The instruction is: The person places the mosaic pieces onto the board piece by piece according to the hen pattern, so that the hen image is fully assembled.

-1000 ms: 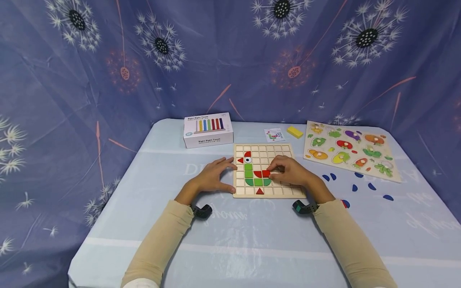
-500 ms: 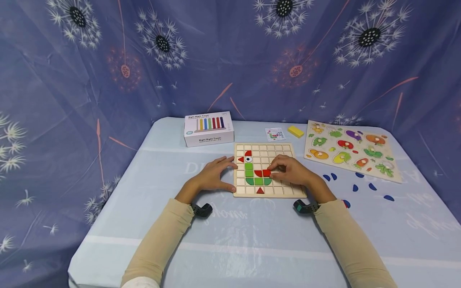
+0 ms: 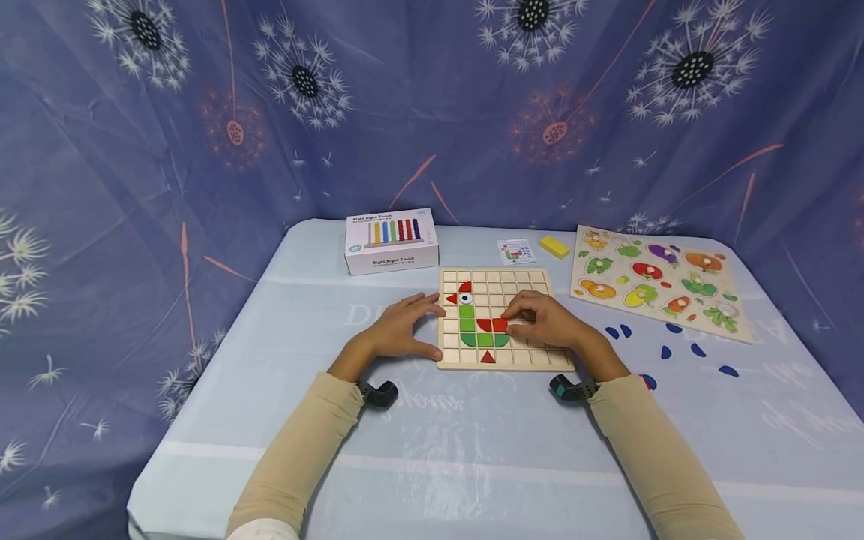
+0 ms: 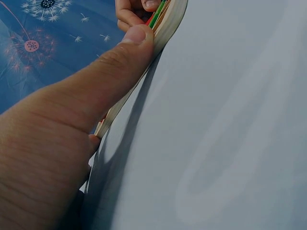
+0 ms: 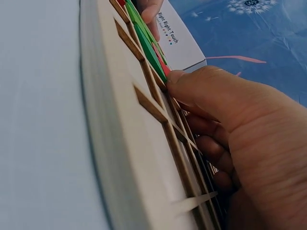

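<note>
A wooden grid board (image 3: 520, 360) lies on the table, with coloured pieces forming a bird-like figure in its cells. My right hand (image 3: 550, 322) is over the board and pinches a red square piece (image 3: 499, 325) between thumb and forefinger, beside a red quarter-round piece (image 3: 484, 325). Below these sit green pieces (image 3: 484, 340) and a red triangle (image 3: 487, 357). At the board's left edge, my left hand (image 3: 398, 330) rests with fingers and thumb spread against the rim; its thumb (image 4: 120, 62) lies along the board's side in the left wrist view. The other left fingers are mostly hidden there.
Behind the board are a white box (image 3: 391, 244), a small picture card (image 3: 516, 252) and a yellow block (image 3: 553, 247). A vegetable puzzle board (image 3: 658, 281) lies at the right. Several blue half-round pieces (image 3: 697, 349) are scattered on the table (image 3: 432, 465) near it.
</note>
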Available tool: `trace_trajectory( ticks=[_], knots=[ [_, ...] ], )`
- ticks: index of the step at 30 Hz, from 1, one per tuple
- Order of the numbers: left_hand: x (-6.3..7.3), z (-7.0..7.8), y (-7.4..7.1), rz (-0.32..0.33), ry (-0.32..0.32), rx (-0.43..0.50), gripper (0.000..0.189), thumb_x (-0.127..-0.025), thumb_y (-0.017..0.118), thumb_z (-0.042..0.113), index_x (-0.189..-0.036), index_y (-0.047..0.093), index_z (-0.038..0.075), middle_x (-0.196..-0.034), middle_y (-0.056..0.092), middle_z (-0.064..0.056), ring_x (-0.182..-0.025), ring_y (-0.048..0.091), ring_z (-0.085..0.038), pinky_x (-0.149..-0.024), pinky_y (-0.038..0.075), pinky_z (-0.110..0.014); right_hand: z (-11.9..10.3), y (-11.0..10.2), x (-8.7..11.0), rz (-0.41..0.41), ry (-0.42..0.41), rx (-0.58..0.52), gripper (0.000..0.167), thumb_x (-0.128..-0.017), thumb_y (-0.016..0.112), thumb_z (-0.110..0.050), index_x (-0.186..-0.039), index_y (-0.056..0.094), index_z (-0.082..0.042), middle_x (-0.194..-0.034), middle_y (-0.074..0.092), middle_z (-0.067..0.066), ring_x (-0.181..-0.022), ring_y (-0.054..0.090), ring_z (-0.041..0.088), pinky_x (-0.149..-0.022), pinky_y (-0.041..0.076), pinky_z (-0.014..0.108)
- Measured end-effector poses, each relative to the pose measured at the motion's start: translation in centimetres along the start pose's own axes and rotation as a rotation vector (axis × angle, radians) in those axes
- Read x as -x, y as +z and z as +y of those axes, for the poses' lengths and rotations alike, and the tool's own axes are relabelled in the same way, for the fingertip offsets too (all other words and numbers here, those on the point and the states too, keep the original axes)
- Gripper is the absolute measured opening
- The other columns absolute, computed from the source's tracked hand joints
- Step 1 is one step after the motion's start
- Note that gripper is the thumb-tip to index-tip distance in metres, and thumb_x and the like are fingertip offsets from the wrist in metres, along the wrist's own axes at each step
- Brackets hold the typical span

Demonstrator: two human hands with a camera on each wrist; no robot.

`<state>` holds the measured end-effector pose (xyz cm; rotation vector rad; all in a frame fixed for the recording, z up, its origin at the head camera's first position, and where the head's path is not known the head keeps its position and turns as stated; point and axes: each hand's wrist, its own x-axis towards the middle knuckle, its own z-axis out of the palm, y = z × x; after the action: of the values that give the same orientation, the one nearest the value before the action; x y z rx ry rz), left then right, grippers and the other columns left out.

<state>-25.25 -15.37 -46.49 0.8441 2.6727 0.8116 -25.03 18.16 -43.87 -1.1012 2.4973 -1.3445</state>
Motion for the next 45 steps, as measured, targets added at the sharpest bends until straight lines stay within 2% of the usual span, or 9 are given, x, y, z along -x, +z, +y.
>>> trace_trajectory(
  ticks=[7, 14, 22, 28, 33, 40, 43, 45],
  knots=[
    [0.0, 0.0, 0.0, 0.002, 0.007, 0.002, 0.082, -0.074, 0.085, 0.06, -0.141, 0.053, 0.026, -0.166, 0.025, 0.004, -0.153, 0.014, -0.026, -0.119, 0.015, -0.053, -0.1, 0.1, 0.0, 0.005, -0.001, 0.018, 0.019, -0.083, 0.079, 0.007, -0.101, 0.073, 0.006, -0.104, 0.067, 0.022, -0.101, 0.059, 0.036, -0.089, 0.047, 0.041],
    [-0.1, -0.2, 0.0, 0.0, 0.01, -0.007, 0.082, -0.073, 0.085, 0.061, -0.141, 0.052, 0.027, -0.166, 0.024, 0.004, -0.153, 0.014, -0.026, -0.119, 0.015, -0.053, -0.3, 0.0, 0.0, 0.005, 0.018, 0.033, 0.018, -0.084, 0.079, 0.007, -0.101, 0.074, 0.006, -0.104, 0.066, 0.021, -0.1, 0.059, 0.037, -0.087, 0.046, 0.044],
    [-0.1, 0.0, 0.0, -0.004, 0.003, -0.006, 0.082, -0.074, 0.085, 0.06, -0.141, 0.052, 0.027, -0.166, 0.024, 0.004, -0.153, 0.013, -0.025, -0.119, 0.014, -0.053, -0.4, -0.2, 0.1, -0.017, 0.055, 0.013, 0.023, -0.084, 0.078, 0.006, -0.106, 0.073, 0.006, -0.108, 0.066, 0.022, -0.105, 0.057, 0.037, -0.094, 0.043, 0.05],
    [-0.1, 0.0, 0.0, -0.003, 0.002, -0.009, 0.081, -0.074, 0.085, 0.059, -0.141, 0.052, 0.027, -0.166, 0.024, 0.005, -0.153, 0.013, -0.025, -0.119, 0.014, -0.053, -0.3, -0.2, 0.0, -0.019, 0.055, 0.01, 0.024, -0.083, 0.078, 0.007, -0.107, 0.072, 0.007, -0.108, 0.066, 0.021, -0.106, 0.056, 0.036, -0.096, 0.042, 0.045],
    [-0.2, 0.0, -0.1, -0.001, 0.009, -0.016, 0.082, -0.074, 0.084, 0.06, -0.142, 0.052, 0.027, -0.166, 0.023, 0.005, -0.153, 0.013, -0.025, -0.119, 0.014, -0.053, -0.1, -0.2, 0.0, -0.012, 0.022, 0.022, 0.024, -0.082, 0.079, 0.008, -0.106, 0.072, 0.007, -0.107, 0.066, 0.022, -0.106, 0.057, 0.037, -0.095, 0.043, 0.041],
    [-0.1, 0.0, 0.0, -0.007, -0.005, -0.011, 0.082, -0.074, 0.084, 0.061, -0.141, 0.052, 0.027, -0.166, 0.023, 0.005, -0.153, 0.013, -0.025, -0.119, 0.014, -0.054, 0.2, -0.3, -0.1, -0.03, 0.048, -0.024, 0.026, -0.087, 0.075, 0.008, -0.112, 0.07, 0.009, -0.111, 0.065, 0.022, -0.105, 0.057, 0.04, -0.094, 0.045, 0.051],
    [-0.1, 0.0, 0.0, -0.006, -0.008, -0.002, 0.082, -0.073, 0.084, 0.061, -0.141, 0.052, 0.028, -0.166, 0.023, 0.006, -0.153, 0.012, -0.025, -0.119, 0.014, -0.055, 0.8, -0.4, 0.1, -0.03, 0.056, -0.038, 0.026, -0.089, 0.072, 0.009, -0.115, 0.068, 0.01, -0.112, 0.064, 0.024, -0.102, 0.057, 0.04, -0.09, 0.046, 0.053],
    [-0.1, 0.1, 0.0, -0.006, -0.011, 0.005, 0.082, -0.073, 0.084, 0.061, -0.141, 0.052, 0.028, -0.166, 0.023, 0.006, -0.153, 0.012, -0.025, -0.119, 0.014, -0.054, 1.5, -0.4, 0.3, -0.02, 0.054, -0.032, 0.026, -0.091, 0.07, 0.008, -0.116, 0.068, 0.009, -0.112, 0.065, 0.023, -0.1, 0.057, 0.038, -0.086, 0.049, 0.049]
  ],
)
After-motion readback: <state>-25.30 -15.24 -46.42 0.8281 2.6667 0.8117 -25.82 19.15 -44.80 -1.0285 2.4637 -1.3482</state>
